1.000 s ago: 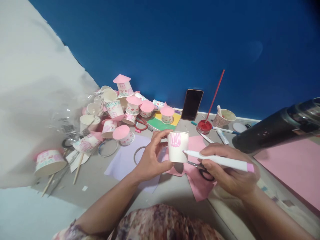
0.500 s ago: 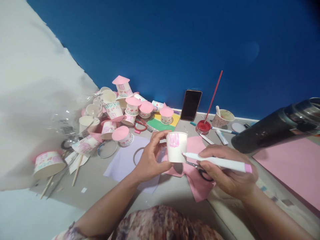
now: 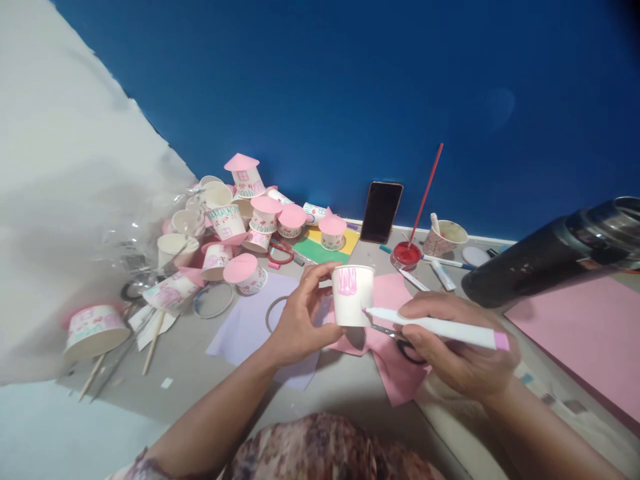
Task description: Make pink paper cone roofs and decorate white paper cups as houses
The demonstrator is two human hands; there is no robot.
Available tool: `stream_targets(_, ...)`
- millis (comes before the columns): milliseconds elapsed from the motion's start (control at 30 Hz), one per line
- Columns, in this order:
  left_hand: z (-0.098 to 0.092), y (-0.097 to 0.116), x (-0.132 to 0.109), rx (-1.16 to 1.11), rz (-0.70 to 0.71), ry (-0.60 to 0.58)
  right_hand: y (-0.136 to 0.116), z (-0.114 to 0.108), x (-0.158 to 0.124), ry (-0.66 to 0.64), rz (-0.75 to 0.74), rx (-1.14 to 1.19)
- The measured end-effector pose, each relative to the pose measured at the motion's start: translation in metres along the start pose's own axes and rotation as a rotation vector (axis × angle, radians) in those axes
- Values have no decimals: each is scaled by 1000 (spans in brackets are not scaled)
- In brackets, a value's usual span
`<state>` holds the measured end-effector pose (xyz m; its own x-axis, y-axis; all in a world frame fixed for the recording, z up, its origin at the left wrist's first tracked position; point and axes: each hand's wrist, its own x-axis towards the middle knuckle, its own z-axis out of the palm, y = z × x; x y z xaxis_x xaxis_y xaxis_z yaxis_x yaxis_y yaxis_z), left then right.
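Two grips are shown. My left hand [image 3: 300,323] is clamped on a paper cup [image 3: 353,300], thumb on the near wall and fingers round the far side. It holds the cup upright at the middle of the counter [image 3: 200,373], over a sheet of pink paper [image 3: 395,380]; whether the base rests on the sheet I cannot tell. My right hand [image 3: 463,357] is closed round a marker [image 3: 440,327] with a white barrel and a pink end. Its tip touches the cup's right wall low down, below a pink scribble near the rim. Black-handled scissors [image 3: 406,348] lie under that hand.

Far left is a heap of decorated cups [image 3: 250,213]. At far centre are a phone [image 3: 381,211] propped against the blue wall and a pot of red paint [image 3: 406,255].

Risks, as I judge them:
- Too hard a pinch would dent the thin wall.
- The tip could skid on the curve and leave a stray line.
- My right wrist could catch the scissors' handles.
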<state>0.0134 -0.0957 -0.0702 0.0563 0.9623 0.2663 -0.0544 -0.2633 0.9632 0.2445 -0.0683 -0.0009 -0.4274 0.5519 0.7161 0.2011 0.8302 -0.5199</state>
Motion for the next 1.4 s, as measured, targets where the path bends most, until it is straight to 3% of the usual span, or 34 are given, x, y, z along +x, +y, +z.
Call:
stream_targets(467, 2, 0, 0, -23, 26, -31, 1, 1, -1, 29, -21, -77)
stream_targets(933, 0, 0, 0, -55, 15, -25, 0, 1, -3, -44, -12, 11)
stream_targets(1400, 1, -3, -1, -59, 20, -49, 0, 1, 1, 31, -53, -17)
